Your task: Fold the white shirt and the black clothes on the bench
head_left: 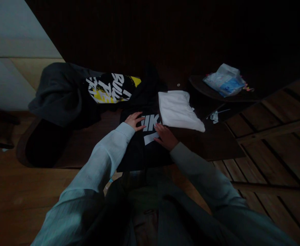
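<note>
A black garment with white block letters lies on the dark wooden surface in front of me, its lower edge reaching the near side. My left hand rests on it at the left of the print, fingers spread. On the right of the lettering lies my right hand, its fingers stretched out flat on the cloth. Just beyond the right hand is a folded white garment. Behind my left hand sits a black garment with a white and yellow print.
A dark grey bundle of cloth sits at the left end of the wooden surface. A small corner shelf at the right bears a clear and blue plastic packet. Slatted wood stands at the far right. The room is dim.
</note>
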Demonstrator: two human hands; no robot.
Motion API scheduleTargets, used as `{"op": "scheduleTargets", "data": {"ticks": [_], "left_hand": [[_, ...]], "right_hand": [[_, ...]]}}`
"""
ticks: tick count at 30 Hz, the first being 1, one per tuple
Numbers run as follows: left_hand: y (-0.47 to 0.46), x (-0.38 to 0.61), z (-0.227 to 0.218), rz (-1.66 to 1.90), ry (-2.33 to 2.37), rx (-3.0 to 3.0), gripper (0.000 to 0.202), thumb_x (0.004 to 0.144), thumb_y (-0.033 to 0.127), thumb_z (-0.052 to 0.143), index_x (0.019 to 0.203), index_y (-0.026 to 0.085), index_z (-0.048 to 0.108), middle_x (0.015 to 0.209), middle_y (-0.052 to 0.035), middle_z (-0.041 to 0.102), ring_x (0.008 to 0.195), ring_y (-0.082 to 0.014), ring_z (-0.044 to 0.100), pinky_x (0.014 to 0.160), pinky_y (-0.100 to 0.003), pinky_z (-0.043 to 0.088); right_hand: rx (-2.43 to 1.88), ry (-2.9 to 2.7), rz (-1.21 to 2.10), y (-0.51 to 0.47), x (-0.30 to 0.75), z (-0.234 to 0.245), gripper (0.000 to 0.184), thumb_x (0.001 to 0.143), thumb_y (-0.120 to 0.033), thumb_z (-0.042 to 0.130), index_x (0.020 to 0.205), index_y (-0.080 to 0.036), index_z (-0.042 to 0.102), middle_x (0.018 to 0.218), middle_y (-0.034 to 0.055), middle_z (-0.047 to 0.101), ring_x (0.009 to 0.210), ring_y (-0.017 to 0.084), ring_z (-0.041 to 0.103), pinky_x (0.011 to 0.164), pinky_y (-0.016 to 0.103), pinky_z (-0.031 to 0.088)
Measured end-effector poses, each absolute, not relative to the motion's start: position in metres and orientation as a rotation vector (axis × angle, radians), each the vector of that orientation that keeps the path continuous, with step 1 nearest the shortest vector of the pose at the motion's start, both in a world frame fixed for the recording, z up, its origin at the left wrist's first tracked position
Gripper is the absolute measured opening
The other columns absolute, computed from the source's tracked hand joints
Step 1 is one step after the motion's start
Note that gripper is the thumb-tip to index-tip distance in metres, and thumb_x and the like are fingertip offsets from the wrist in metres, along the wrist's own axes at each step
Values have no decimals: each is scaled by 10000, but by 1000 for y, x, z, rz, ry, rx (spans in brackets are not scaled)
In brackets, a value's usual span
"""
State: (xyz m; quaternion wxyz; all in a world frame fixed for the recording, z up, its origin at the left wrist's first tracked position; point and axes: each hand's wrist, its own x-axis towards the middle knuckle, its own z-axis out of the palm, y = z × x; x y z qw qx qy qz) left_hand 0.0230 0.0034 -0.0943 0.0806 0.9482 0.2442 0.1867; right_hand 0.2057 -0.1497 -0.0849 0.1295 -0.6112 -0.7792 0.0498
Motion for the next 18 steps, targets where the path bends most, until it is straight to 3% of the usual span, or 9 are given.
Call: {"op": "scheduleTargets", "data": {"ticks": [6,11,18], "left_hand": [[-11,27,-90,393,704,2923,373,815,383,426,1087,165,561,1093,-121,537,1007,-250,478,811,-386,412],[-15,6,-93,424,742,2830,497,813,392,413,1240,137,395,1266,-141,432,1152,-237,405,917,-381,368],[-15,-22,-95,314,1119,2748,490,813,389,391,1267,204,377,1360,-88,357,1262,-231,286,1005,-423,248]], "right_hand": [[-1859,-2310,47,-156,204,-92,561,844,-430,334,1293,-93,325,1400,146,252,1296,242,197,1025,440,215],[-1839,-2298,9,-156,205,-93,548,844,-428,341,1284,-103,336,1389,145,278,1287,248,221,1014,441,227],[-1808,-2273,10,-156,205,-95,526,842,-400,364,1286,-120,334,1381,138,297,1282,248,232,1006,446,243]]}}
